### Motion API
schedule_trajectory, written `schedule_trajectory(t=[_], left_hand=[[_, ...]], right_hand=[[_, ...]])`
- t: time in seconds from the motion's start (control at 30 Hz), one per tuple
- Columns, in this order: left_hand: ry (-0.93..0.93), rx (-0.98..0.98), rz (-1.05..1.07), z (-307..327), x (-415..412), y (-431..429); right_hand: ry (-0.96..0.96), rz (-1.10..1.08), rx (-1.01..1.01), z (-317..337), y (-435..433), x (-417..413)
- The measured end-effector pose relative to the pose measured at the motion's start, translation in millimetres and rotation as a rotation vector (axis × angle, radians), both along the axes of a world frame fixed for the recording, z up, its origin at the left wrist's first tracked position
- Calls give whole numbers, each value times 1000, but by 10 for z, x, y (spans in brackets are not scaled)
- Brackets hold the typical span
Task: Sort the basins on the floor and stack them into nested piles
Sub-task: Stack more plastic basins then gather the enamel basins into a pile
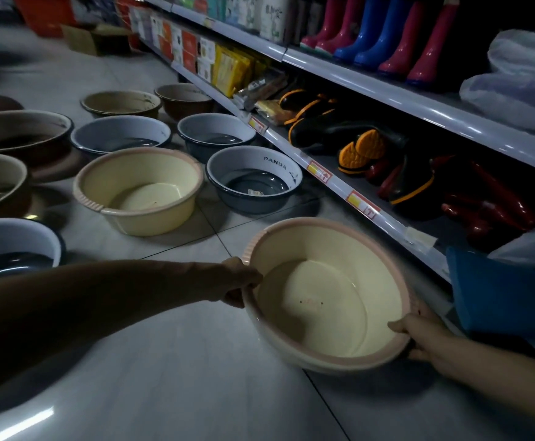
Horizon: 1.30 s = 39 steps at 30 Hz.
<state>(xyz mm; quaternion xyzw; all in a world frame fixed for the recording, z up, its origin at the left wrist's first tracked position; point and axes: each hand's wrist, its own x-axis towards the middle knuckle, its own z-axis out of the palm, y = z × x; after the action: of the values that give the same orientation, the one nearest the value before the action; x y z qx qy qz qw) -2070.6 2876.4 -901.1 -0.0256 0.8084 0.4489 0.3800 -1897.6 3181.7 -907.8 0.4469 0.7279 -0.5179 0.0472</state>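
Both hands grasp one cream basin (326,300) by its pink rim: the left hand (240,281) curls over the near-left edge, and the right hand (419,334) has its thumb hooked inside the opposite edge and its fingers underneath. The basin hangs between them, tilted toward the person and seemingly just off the floor (170,361). It looks like thin moulded plastic, so probably light, fairly stiff and smooth inside. The ribbed rim is the sure place to hold, at two opposite points as now. Its match, a second cream basin (139,189), sits ahead of the left hand and well apart, open side up and empty, ready to take this one. Just beyond the held basin stands a grey basin (253,176), with more grey basins (119,135) farther off. Brown basins (21,135) lie far out past the left forearm. A shelf (323,178) runs close along the right hand's side, and a blue thing (498,291) sits just beside that hand, leaving little room to swing that way.
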Motion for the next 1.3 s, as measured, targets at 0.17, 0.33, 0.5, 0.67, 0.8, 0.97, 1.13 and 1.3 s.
schedule_trajectory(t=[0.17,0.33,0.5,0.67,0.8,0.97,1.13,1.3], left_hand=[[110,62,152,94,-239,-346],[160,160,315,91,-575,-667],[95,134,294,-90,-694,-908],[0,124,228,-290,-732,-982],[4,82,147,-263,-752,-1035],[114,-66,51,-125,-576,-1009],[220,-197,-77,137,-508,-1070],[493,-320,-294,458,-403,-1200]], right_hand=[[73,69,72,109,-243,-599],[203,102,68,249,-501,-1151],[179,145,62,84,-725,-1436],[209,231,158,-166,-819,-1432],[139,314,271,-157,-825,-1415],[-86,415,513,210,-967,-1312],[-307,576,757,355,-1262,-1310],[-267,695,798,470,-1532,-1370]])
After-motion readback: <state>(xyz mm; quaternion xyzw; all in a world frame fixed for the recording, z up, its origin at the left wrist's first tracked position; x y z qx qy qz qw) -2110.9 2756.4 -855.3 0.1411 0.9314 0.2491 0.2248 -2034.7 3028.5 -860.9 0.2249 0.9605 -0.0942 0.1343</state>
